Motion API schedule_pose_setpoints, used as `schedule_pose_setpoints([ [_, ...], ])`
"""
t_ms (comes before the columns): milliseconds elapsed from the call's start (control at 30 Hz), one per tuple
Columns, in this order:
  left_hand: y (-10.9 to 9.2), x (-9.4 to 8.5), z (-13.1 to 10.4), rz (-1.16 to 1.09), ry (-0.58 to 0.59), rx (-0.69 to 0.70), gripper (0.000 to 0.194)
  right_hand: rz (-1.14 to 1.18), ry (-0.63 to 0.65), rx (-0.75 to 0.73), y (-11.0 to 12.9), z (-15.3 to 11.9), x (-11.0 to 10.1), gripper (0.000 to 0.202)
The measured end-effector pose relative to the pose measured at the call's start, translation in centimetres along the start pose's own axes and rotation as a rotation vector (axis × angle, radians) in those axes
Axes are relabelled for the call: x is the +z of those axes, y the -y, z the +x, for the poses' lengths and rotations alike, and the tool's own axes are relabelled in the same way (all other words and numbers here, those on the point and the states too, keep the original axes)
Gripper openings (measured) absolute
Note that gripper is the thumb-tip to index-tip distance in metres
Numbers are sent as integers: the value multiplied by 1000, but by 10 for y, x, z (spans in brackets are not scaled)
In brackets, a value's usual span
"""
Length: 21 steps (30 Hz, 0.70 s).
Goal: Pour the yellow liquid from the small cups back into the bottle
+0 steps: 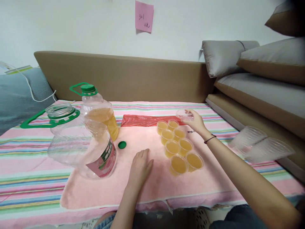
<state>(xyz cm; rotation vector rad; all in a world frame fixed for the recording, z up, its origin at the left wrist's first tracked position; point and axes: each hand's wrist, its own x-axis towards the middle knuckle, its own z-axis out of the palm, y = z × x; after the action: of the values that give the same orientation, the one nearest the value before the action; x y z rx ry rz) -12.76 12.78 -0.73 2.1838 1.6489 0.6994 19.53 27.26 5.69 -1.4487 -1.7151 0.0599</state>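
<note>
Just past the far end of a double row of drinks, a clear cup (181, 114) hung in the person's right hand (189, 115), its near side pinched between thumb and fingers. I couldn't make out any liquid in it, nor quite how far it tilted. A dark band (210, 139) circled that wrist.

Right below stood eight filled cups (172, 148), paired off in a slightly slanting line towards the person, each holding yellow liquid. Beside them, on the person's left, the left hand (140, 162) lay palm down on a pink cloth (152, 187), holding nothing, its fingers close together and the thumb a little apart.

Farther left sat a loose green cap (122, 145), near an uncapped bottle (71, 149) with a green handle and a pink label. Behind that stood a capped bottle (111, 122), partly full of the same yellow. A red plastic sheet (143, 121) stretched along the cloth's far edge. Over on the right, two stacks of clear cups (269, 151) lay on their sides on the striped cover (23, 152), next to piled cushions (267, 90). Beyond rose a brown backrest (128, 76), and a pink note (144, 16) marked "301" was stuck on the wall (95, 28).
</note>
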Motion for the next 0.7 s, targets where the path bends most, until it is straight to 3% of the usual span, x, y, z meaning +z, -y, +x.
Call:
schedule_pose_setpoints([
  [167,0,-2,0,-9,-8,6,42,166,60,44,22,-23,-27,60],
  [300,0,-2,0,-2,-3,7,42,253,151,-25,44,-53,-42,56],
  [567,-3,-2,-1,1,8,6,43,-89,210,-305,58,-85,-44,52],
  [700,-3,-3,1,-5,-1,13,43,-163,196,-349,62,-90,-42,53],
])
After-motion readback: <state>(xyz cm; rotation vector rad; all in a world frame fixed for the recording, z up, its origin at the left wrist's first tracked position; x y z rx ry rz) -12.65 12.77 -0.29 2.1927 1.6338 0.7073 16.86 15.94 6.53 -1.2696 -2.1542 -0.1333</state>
